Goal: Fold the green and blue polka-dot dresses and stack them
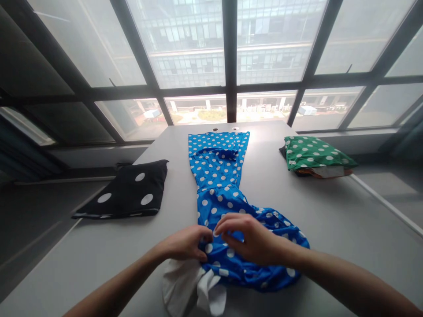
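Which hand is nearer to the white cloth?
Left. The left hand is at the far edge of the white cloth; the right hand is farther right, over the blue dotted cloth.

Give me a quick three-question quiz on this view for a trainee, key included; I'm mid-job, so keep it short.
1. True or false: the black dotted cloth lies to the left of the blue dotted garment.
2. What colour is the dotted bundle on the right? A) red B) green C) yellow
3. Which of the person's hands is nearer the white fabric?

Key: 1. True. 2. B. 3. The left hand.
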`<action>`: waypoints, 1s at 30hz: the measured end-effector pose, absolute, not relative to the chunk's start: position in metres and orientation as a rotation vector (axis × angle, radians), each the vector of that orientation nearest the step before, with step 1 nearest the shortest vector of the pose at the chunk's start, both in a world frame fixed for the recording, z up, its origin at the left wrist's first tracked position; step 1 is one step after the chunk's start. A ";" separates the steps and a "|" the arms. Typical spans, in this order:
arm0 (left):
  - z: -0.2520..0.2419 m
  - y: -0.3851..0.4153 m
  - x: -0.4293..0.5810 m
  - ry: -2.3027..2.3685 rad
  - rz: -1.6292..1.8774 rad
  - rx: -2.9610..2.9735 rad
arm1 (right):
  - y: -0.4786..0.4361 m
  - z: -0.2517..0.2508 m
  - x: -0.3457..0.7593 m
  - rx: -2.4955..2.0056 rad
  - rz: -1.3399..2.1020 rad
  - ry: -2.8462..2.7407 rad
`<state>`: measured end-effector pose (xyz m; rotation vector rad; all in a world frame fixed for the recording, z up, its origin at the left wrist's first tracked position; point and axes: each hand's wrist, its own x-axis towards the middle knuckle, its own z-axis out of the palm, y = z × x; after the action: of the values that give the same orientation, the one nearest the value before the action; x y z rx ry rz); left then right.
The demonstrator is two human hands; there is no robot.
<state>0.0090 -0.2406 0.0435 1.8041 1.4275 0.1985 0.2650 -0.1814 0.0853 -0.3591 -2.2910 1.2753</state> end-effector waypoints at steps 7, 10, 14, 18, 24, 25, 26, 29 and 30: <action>0.053 -0.222 -0.030 1.792 -0.025 1.992 | -0.121 0.027 0.359 -1.502 0.754 -2.375; 0.055 -0.206 -0.003 1.787 0.198 2.059 | -0.126 0.007 0.377 -1.483 0.918 -2.378; 0.043 -0.186 0.069 1.524 0.420 2.006 | -0.136 -0.004 0.364 -1.320 1.247 -2.322; 0.018 -0.166 0.120 1.341 0.332 1.748 | -0.134 -0.006 0.338 -1.300 1.269 -2.282; -0.011 -0.147 0.128 1.247 0.554 1.447 | -0.125 -0.006 0.318 -1.167 1.360 -1.975; -0.011 -0.147 0.126 1.230 0.619 1.372 | -0.123 -0.004 0.317 -1.141 1.381 -1.935; -0.009 -0.146 0.122 1.211 0.679 1.280 | -0.121 -0.003 0.318 -1.130 1.398 -1.894; 0.008 -0.145 0.100 1.152 0.851 0.963 | -0.109 0.001 0.329 -1.180 1.356 -1.773; 0.016 -0.144 0.088 1.135 0.915 0.878 | -0.103 0.002 0.337 -1.207 1.299 -1.748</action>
<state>0.0879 -0.1443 0.0157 0.8776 1.1350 0.9148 0.3372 -0.1030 0.0018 -1.2070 -1.7483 1.2987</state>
